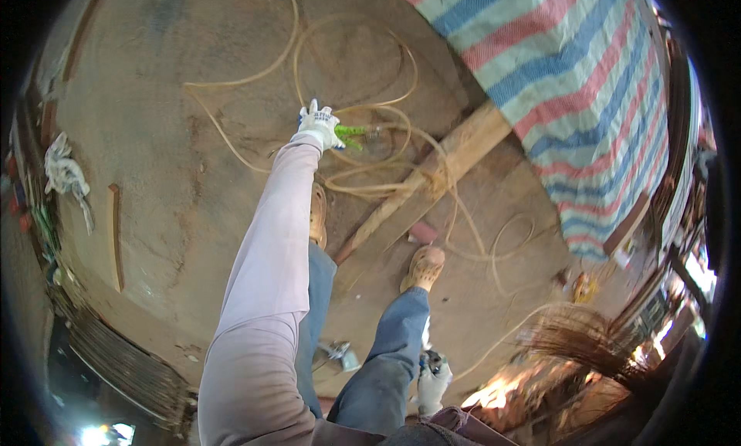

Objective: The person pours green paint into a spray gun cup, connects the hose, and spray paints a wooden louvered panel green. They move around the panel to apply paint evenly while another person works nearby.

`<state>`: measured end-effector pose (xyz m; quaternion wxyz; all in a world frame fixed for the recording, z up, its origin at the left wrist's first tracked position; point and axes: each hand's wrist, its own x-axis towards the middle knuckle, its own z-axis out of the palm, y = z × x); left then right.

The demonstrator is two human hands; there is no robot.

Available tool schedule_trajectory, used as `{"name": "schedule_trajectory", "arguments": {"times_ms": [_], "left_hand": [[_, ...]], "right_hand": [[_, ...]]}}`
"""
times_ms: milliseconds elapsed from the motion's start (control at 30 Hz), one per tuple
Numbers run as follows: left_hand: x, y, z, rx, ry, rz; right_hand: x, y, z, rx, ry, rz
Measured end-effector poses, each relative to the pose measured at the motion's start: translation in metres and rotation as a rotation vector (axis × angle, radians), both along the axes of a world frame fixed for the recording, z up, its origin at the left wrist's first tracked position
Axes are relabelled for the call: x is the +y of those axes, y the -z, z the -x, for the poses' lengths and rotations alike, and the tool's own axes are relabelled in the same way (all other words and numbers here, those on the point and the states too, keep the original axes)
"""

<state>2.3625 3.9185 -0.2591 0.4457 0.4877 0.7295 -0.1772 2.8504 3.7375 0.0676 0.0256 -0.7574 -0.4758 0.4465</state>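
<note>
My left hand (pixel 320 126), in a white glove with blue patches, reaches far forward and down toward the floor. Its fingers are closed around a bright green thing (pixel 351 132) with two prongs, whose kind I cannot make out. Loops of a thin yellowish hose (pixel 374 189) lie around that hand. Low beside my right leg, my gloved right hand (pixel 434 387) grips a dark tool (pixel 434 361), mostly hidden by the glove. A length of similar hose runs toward that hand from the right.
A wooden beam (pixel 463 149) slants across the floor beside my shoes, under some hose loops. A striped tarp (pixel 556 75) covers the far right. A short wood strip (pixel 115 237) and a white cloth (pixel 65 174) lie left. Thin brown bristles (pixel 575 342) stick out at lower right.
</note>
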Motion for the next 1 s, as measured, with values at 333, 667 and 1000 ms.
{"name": "schedule_trajectory", "arguments": {"times_ms": [333, 667, 1000], "left_hand": [[-0.179, -0.336, 0.026, -0.371, -1.274, -0.713], [-0.569, -0.883, 0.01, -0.948, -1.324, -1.423], [-0.813, -0.985, -0.093, 0.097, -1.457, -1.53]], "right_hand": [[0.003, -0.078, 0.064, -0.008, -0.073, -0.137], [-0.02, -0.17, 0.079, 0.114, -0.699, -0.709], [-0.214, -0.199, 0.023, 0.264, -1.683, 0.172]]}}
